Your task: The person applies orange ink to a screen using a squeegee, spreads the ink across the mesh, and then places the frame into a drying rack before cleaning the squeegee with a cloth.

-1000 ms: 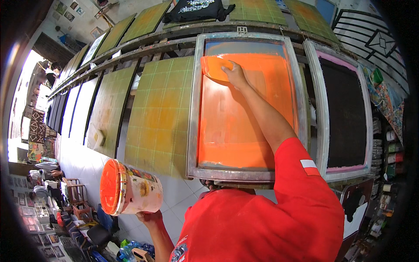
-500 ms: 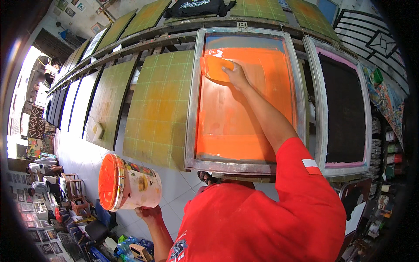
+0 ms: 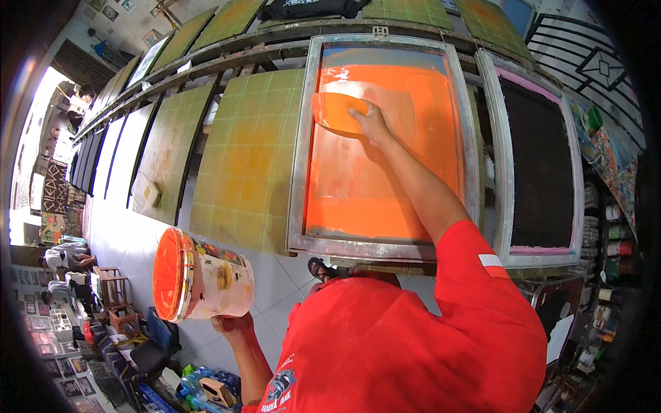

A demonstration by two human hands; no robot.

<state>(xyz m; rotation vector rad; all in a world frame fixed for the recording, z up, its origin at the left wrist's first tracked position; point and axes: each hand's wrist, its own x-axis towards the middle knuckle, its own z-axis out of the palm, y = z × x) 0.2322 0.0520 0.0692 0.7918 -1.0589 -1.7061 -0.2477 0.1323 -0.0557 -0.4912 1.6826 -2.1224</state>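
My right hand (image 3: 372, 124) grips an orange, ink-coated scraper (image 3: 334, 109) at the upper left inside a metal-framed screen (image 3: 298, 199), over orange ink (image 3: 354, 220) spread across the mesh, with a grey-blue band along the far edge. My left hand (image 3: 231, 323) holds a white, paint-stained bucket (image 3: 220, 279) from beneath, tilted on its side with its orange-coated mouth facing left, low beside the screen. Its fingers are partly hidden behind the bucket.
A second framed screen (image 3: 533, 165) with a dark middle stands at right. Green-yellow boards (image 3: 241, 158) line the rails (image 3: 268, 49) leftward and behind, one bearing a black shirt (image 3: 313, 9). Stools (image 3: 113, 286) and clutter are lower left. Another person (image 3: 81, 103) is at far left.
The screen and boards sit slightly higher in the view. My right hand with the scraper has moved a little nearer along the screen. The bucket has risen slightly in view.
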